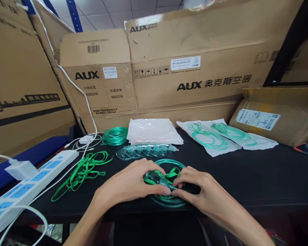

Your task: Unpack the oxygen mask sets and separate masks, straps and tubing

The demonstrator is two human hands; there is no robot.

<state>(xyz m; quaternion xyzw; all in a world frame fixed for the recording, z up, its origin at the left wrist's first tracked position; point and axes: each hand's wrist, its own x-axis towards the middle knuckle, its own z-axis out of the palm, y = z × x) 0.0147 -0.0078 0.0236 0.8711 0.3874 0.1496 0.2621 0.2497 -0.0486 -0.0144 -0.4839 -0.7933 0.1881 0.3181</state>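
Note:
My left hand (132, 181) is closed around a clear green oxygen mask (153, 177), thumb and fingers on its two sides. At the mask's narrow end, the fingertips of my right hand (195, 186) pinch together; whether they grip the mask itself or a tube end there is too small to tell. A green elastic strap (172, 173) loops up between the hands. Beneath both hands lies a coil of green tubing (169, 203) on the black tabletop, partly hidden by them. Just behind is a nested row of clear masks (146, 151).
Loose green straps (84, 171) and a white power strip (23, 189) with cables lie to the left. Farther back are coiled green tubing (115, 136), a stack of white pouches (154, 131) and two packed sets (210, 136). Cardboard boxes (156, 99) wall the back; a taped parcel (284, 112) stands right.

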